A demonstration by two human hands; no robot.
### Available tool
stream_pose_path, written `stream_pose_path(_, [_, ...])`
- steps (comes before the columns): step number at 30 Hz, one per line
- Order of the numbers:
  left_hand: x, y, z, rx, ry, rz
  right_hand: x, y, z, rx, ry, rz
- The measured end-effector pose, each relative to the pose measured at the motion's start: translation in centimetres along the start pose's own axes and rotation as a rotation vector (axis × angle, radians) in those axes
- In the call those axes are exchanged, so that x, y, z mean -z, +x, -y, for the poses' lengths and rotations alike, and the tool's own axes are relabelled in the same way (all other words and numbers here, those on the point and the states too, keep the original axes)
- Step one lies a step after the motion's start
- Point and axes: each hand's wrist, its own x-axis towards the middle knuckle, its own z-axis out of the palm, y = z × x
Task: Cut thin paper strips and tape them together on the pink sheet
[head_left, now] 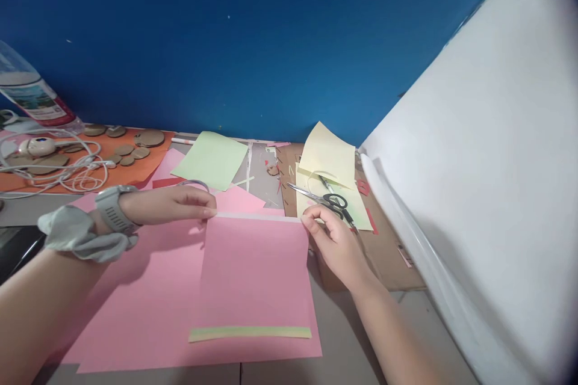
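Note:
My left hand (180, 203) pinches the upper left corner of a smaller pink paper sheet (255, 271). At its upper right corner, my right hand (332, 237) grips the same sheet between thumb and fingers. A narrow whitish strip (259, 216) runs along the top edge between both hands; whether it is a fold or a separate piece I cannot tell. Near the sheet's bottom lies a thin green and yellow strip (250, 333). Underneath spreads a larger pink sheet (149, 307). Black-handled scissors (332, 200) lie just beyond my right hand.
A light green sheet (212, 159) and pale yellow sheets (327, 153) lie at the back against the blue wall (253, 42). Brown cardboard discs (149, 138), tangled white earphones (85, 162) and a plastic bottle (36, 96) stand left. A large white sheet (487, 150) rises on the right.

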Motion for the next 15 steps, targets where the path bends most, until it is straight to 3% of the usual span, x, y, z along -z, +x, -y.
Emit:
stream_pose_path(2, [1.0, -1.0, -0.2, 0.032, 0.006, -0.034, 0.0, 0.0, 0.0, -0.035, 0.026, -0.026])
stream_pose_path(5, [1.5, -1.7, -1.4, 0.110, 0.096, -0.249, -0.4, -0.1, 0.2, -0.041, 0.050, -0.026])
stream_pose_path(6, [1.1, -1.5, -2.0, 0.141, 0.154, -0.368, -0.7, -0.1, 0.2, -0.024, 0.043, -0.009])
stream_pose_path(8, [-0.7, -0.5, -3.5, 0.121, 0.234, -0.462, -1.4, -0.2, 0.2, 0.052, -0.006, 0.031])
stream_pose_path(10, [-3.5, 1.1, -4.8, 0.082, 0.262, -0.457, -2.2, -0.3, 0.1, 0.172, -0.077, 0.072])
stream_pose_path(12, [-6.5, 2.8, -5.8, 0.037, 0.289, -0.363, -2.8, -0.5, 0.0, 0.281, -0.130, 0.117])
stream_pose_path(15, [-9.7, 4.5, -5.9, 0.018, 0.243, -0.274, -2.8, -0.7, 0.2, 0.346, -0.162, 0.181])
